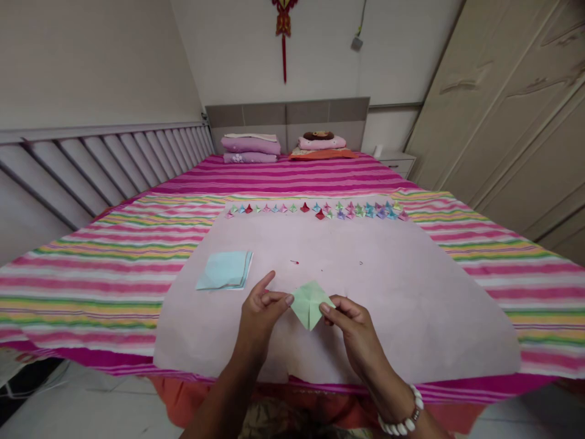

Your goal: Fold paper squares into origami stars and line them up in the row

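Observation:
A green origami paper (307, 303), folded into a diamond with a crease down its lower middle, is held up over the pale sheet (420, 305). My left hand (261, 311) pinches its left corner between thumb and a finger, with the index finger stretched out. On the right side, my right hand (351, 320) grips the paper with the thumb on top and the fingers behind. A white beaded bracelet circles my right wrist. Left of my hands lies a stack of light blue paper (225, 270).
Rows of small folded paper pieces (320, 214) in several colours line the sheet's far edge. A small red-ended pin (295, 262) and a tiny dark hook-shaped bit (361, 263) lie beyond my hands. The striped bedspread (91, 268) surrounds the sheet.

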`<state>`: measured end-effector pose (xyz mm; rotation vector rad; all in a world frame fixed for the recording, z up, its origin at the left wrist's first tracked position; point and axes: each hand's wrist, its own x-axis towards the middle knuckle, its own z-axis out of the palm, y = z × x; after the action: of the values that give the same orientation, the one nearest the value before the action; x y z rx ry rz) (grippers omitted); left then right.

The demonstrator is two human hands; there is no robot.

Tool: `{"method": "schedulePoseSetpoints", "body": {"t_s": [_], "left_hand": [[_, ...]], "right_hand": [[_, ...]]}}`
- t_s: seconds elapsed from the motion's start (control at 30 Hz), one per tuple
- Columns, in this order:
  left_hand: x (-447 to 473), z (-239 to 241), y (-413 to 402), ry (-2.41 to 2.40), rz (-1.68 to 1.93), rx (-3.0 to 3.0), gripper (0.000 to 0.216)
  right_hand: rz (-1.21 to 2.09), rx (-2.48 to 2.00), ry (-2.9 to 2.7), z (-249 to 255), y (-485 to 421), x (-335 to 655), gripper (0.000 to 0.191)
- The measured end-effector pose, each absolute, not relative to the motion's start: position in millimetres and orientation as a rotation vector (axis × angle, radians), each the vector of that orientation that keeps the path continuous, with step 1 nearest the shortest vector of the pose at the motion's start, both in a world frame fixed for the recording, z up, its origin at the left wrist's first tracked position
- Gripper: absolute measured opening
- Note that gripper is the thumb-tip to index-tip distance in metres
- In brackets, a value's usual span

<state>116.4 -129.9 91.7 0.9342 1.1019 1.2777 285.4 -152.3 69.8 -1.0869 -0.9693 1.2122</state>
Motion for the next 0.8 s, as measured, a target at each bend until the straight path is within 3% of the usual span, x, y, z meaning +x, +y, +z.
{"method": "schedulePoseSetpoints", "body": {"t_s": [0.13,0.27,0.4,0.53,0.6,0.7,0.8], "left_hand": [[132,78,-137,0.918,1.207,0.83,0.075],[147,68,-143,0.978,1.03,0.823,0.042],[145,73,-142,0.928,1.045,0.713,0.033],[132,81,-145,0.651,0.868,0.496,0.024],[128,80,-148,0.5,0.709,0.394,0.02],[127,75,-155,0.347,0.537,0.272,0.019],[130,70,-160,0.287,0.479,0.198,0.021]], "right_hand": [[1.16,-1.113,-0.923,67,-151,281,0.025],[1.149,-1.099,-0.912,66,-154,278,0.026],[1.275,-0.959,-0.959,64,-155,285,0.02],[1.52,-0.733,-0.985,62,-152,298,0.059],[1.597,-0.681,-0.974,64,-151,300,0.068],[1.666,-0.66,-0.946,70,-151,297,0.065],[1.698,-0.679,-0.923,76,-153,290,0.04]]}}
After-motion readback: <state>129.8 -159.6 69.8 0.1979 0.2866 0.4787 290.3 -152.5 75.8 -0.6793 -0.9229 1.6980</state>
